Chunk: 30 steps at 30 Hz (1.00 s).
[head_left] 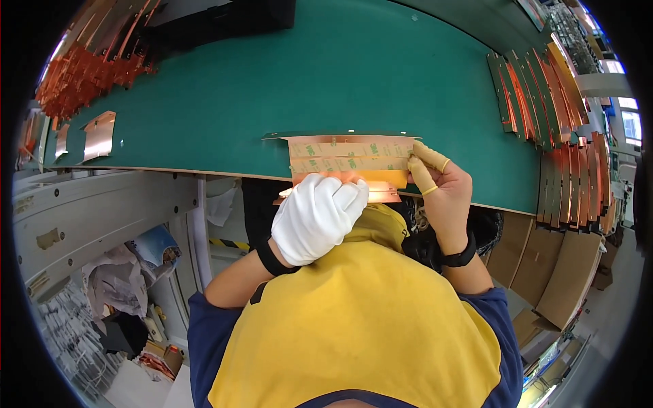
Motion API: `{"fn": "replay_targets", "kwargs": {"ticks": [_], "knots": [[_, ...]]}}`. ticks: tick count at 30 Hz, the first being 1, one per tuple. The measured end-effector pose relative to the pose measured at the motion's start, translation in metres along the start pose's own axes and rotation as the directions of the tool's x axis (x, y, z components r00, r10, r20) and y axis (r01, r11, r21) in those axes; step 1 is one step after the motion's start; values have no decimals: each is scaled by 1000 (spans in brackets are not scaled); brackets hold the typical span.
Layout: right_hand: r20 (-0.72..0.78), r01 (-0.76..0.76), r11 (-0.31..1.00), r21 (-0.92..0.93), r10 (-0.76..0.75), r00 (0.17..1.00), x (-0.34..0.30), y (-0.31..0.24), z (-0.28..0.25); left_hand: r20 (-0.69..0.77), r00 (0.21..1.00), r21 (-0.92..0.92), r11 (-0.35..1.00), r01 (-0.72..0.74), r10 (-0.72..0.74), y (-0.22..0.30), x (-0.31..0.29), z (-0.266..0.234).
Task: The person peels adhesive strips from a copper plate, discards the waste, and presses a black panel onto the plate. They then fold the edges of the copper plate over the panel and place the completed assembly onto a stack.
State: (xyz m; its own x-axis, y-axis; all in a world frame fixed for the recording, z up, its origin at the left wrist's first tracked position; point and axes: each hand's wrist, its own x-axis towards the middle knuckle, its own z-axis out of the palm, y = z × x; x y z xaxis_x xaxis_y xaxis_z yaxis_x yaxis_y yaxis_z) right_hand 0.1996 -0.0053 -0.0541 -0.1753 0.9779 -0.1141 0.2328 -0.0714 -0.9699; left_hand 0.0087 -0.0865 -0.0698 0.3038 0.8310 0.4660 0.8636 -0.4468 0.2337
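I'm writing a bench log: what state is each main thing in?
Copper-coloured sheet, partly covered.
Patterned strips, lying across the sheet.
Left hand, white-gloved, fingers curled over the sheet.
Right hand, finger cots on, at the sheet's right edge.
Right-side copper-coloured pieces, standing in rows.
Far-left copper-coloured pieces, heaped together.
Black wristband, worn.

Entry 1: pale backing paper (333, 156), on copper-coloured sheet (384, 179) I hold. Green print, short bold mark repeated along strip in two rows, finer lettering alongside; fine lettering too small for me to make out. Entry 2: warning tape (229, 243), low on my left, beneath edge of green worktable (224, 88). Slanting yellow and black stripes, hazard marking, partly hidden.
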Motion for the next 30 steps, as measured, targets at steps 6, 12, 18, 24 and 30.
{"fn": "replay_targets", "kwargs": {"ticks": [6, 12, 18, 24, 30], "knots": [[-63, 274, 884, -379, -320, 945, -2, 2, 12, -31, 999, 11, 999, -36, 36, -2, 3, -2], [15, 287, 770, -570, -340, 940, 12, -10, 12, 2, 1000, -32, 999, 25, -25, 0, 3, -5], [177, 452, 481, -751, -513, 840, 23, 1, 11, -36, 999, -41, 999, 18, -20, 0, 7, -4], [174, 294, 953, -69, -278, 945, 22, -28, 2, 27, 999, 23, 999, 46, -47, -1, 2, 1], [121, -14, 987, -161, 33, 992, 33, -26, -10, -111, 993, 84, 996, -23, 33, -3, 2, 7]]}}
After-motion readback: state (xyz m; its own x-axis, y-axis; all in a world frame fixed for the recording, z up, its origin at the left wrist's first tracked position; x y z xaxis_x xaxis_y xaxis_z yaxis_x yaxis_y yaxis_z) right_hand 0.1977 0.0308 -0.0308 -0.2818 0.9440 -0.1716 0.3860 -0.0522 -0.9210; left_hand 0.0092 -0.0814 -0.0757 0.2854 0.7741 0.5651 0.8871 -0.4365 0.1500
